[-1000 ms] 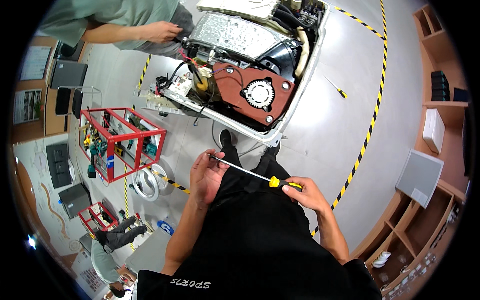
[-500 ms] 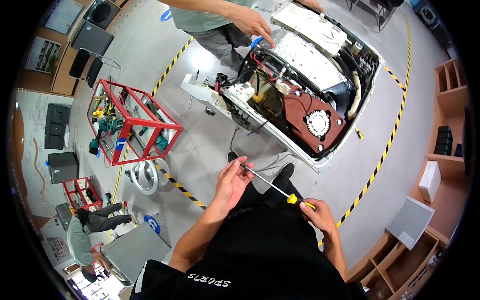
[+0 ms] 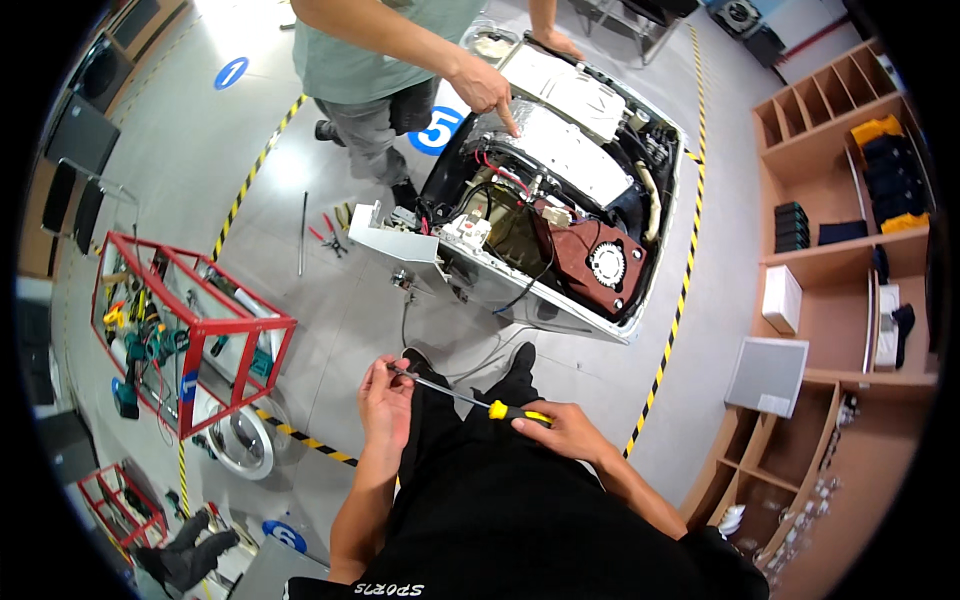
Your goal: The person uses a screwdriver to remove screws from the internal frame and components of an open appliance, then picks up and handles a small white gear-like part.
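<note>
A long screwdriver (image 3: pixel 499 410) with a yellow and black handle lies across in front of my body. My right hand (image 3: pixel 568 432) is closed round its handle. My left hand (image 3: pixel 387 402) pinches the far end of the shaft between its fingertips; whether a small part sits there too is hidden. Beyond my feet is an opened appliance (image 3: pixel 640 326) that looks like a washing machine. Inside show a reddish-brown plate (image 3: pixel 570 262) with a white toothed disc, loose wires and a silvery curved cover (image 3: pixel 540 140). Another person's hand (image 3: pixel 488 90) points a finger at that cover.
A red-framed tool cart (image 3: pixel 235 326) with power tools stands at left, a round door ring (image 3: pixel 262 455) beside it. Red-handled pliers (image 3: pixel 330 238) and a long rod (image 3: pixel 303 232) lie on the floor. Wooden shelves (image 3: pixel 745 415) line the right. A cable trails near my feet.
My view has swung to the right. Both my hands keep their hold on the screwdriver. The other person's finger still points at the silvery cover, and more of that person now shows.
</note>
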The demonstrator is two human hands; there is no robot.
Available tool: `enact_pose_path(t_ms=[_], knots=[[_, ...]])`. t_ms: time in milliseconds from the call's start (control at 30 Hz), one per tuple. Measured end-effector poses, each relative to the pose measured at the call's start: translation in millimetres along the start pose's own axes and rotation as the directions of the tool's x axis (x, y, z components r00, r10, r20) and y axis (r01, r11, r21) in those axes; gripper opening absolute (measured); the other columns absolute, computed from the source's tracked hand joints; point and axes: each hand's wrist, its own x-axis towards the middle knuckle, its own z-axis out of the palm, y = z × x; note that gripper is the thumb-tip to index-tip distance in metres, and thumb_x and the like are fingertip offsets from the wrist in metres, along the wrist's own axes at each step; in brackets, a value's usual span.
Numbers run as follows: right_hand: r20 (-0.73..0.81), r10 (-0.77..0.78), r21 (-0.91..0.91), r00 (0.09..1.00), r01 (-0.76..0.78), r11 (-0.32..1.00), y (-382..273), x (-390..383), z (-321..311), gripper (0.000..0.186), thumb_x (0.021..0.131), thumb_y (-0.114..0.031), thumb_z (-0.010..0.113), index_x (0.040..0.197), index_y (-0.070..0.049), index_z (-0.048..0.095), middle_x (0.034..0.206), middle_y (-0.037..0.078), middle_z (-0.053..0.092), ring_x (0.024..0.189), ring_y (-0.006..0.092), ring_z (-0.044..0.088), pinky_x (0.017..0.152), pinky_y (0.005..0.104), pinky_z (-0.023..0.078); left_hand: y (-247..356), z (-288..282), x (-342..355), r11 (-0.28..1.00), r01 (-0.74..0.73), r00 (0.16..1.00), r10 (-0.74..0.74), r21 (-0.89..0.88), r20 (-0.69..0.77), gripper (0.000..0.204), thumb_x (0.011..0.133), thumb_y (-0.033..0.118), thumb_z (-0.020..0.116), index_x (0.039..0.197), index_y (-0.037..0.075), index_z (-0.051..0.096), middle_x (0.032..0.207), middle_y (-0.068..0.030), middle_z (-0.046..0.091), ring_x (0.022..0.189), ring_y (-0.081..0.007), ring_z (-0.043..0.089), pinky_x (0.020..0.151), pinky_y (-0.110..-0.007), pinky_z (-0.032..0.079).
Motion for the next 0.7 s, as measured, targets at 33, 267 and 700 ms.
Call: enact_pose_path(t_ms=[33, 267, 700], knots=[[-0.006, -0.003, -0.025, 1.0, 0.003, 1.0, -6.9, 2.4, 7.5, 0.047, 0.089, -0.045, 0.068, 0.111, -0.003, 0.068, 0.091, 0.017, 0.07, 0.08, 0.0291, 0.068, 0.073, 0.0355, 0.052, 8.0, -6.3, 2.4, 1.0, 0.002, 1.0, -0.002, 0.002, -0.029, 0.022, 0.1, 0.023, 0.056, 0.108, 0.003, 0.06, 0.096, -0.0119, 0.067, 0.071, -0.0157, 0.058, 0.075, -0.031, 0.051], [-0.09, -0.162, -0.177, 0.983, 0.144, 0.974, -33.4, 10.9, 43.5, 0.049, 0.086, -0.046, 0.07, 0.109, -0.003, 0.069, 0.092, 0.018, 0.071, 0.082, 0.037, 0.067, 0.074, 0.0404, 0.054, 43.1, -36.1, 14.9, 0.999, 0.04, 0.995, -0.039, 0.003, -0.096, 0.023, 0.099, 0.024, 0.057, 0.109, 0.003, 0.058, 0.099, -0.0105, 0.064, 0.072, -0.0157, 0.056, 0.076, -0.033, 0.051], [-0.088, -0.175, -0.021, 0.981, 0.174, 0.984, -30.2, 43.9, 36.3, 0.05, 0.087, -0.05, 0.067, 0.101, -0.003, 0.071, 0.076, 0.019, 0.068, 0.07, 0.037, 0.066, 0.066, 0.0407, 0.052, 78.2, -3.7, 33.6, 0.99, 0.02, 0.999, -0.027, 0.143, 0.044, 0.025, 0.099, 0.025, 0.058, 0.114, 0.006, 0.058, 0.101, -0.0048, 0.062, 0.078, -0.0126, 0.052, 0.083, -0.03, 0.046]])
